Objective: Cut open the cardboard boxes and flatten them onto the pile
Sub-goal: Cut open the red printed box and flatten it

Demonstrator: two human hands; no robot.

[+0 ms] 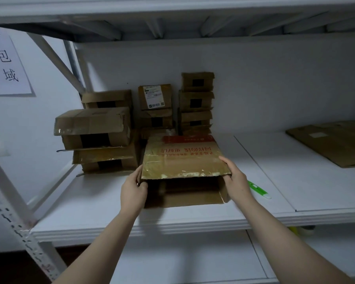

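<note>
Opened box (182, 160), long axis nine-to-three, gripped between left hand (132, 190) and right hand (237, 179); flattened pile (332, 141) at two o'clock, right hand nearer.

Looks onto a white shelf board (103, 201) carried by a perforated white upright (14, 222), under another white shelf (172, 9), beside a paper sign (4, 64) with black handwritten characters at the left, above a lower shelf (182, 259) with something yellow (293, 230) near a pale roll (307, 229).
</note>
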